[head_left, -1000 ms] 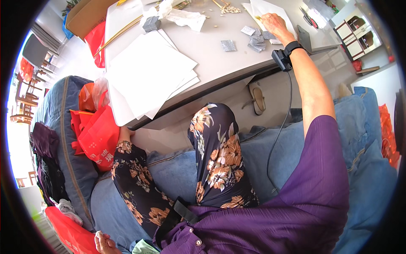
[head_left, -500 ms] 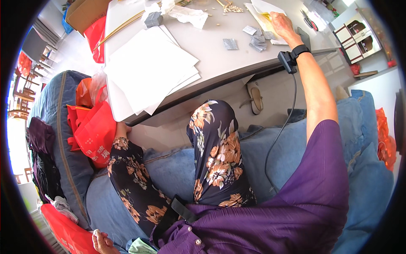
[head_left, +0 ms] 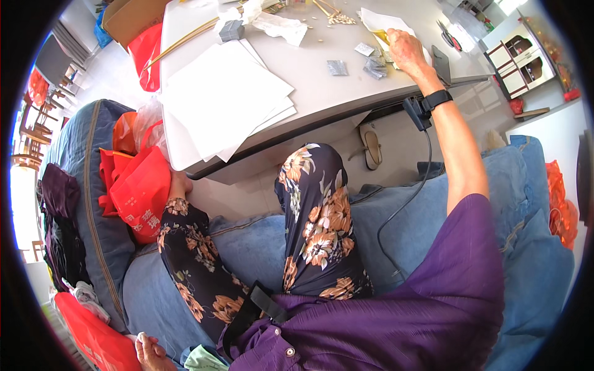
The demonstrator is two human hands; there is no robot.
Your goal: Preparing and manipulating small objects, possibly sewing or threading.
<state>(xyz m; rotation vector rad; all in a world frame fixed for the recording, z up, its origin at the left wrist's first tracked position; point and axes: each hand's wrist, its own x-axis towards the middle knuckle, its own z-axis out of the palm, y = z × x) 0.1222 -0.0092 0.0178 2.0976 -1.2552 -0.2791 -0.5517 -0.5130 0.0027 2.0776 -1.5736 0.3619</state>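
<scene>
My right hand (head_left: 405, 52) is at the table's far right, its fingers closed and bent down over white paper (head_left: 376, 20). Something yellow (head_left: 382, 36) shows beside the fingers; what they grip is hidden. Close by lie small grey foil-like packets (head_left: 375, 64) in a loose pile, and a single grey packet (head_left: 337, 68) lies apart to the left. My left hand (head_left: 152, 355) is low at the left edge of view, beside a red bag (head_left: 96, 331). Its fingers are curled, with a small white bit at the tips that I cannot make out.
White sheets (head_left: 223, 99) cover the table's left part, below a grey block (head_left: 232, 30) and crumpled white tissue (head_left: 281, 28). Small pale seeds (head_left: 341, 20), dark scissors (head_left: 450, 37) and thin sticks (head_left: 185, 41) lie farther back. A cable (head_left: 396, 213) hangs from my right wrist.
My right hand has shifted slightly left and down, still over the white paper, its forearm following. The view has moved a little. The left hand stays low at the left.
</scene>
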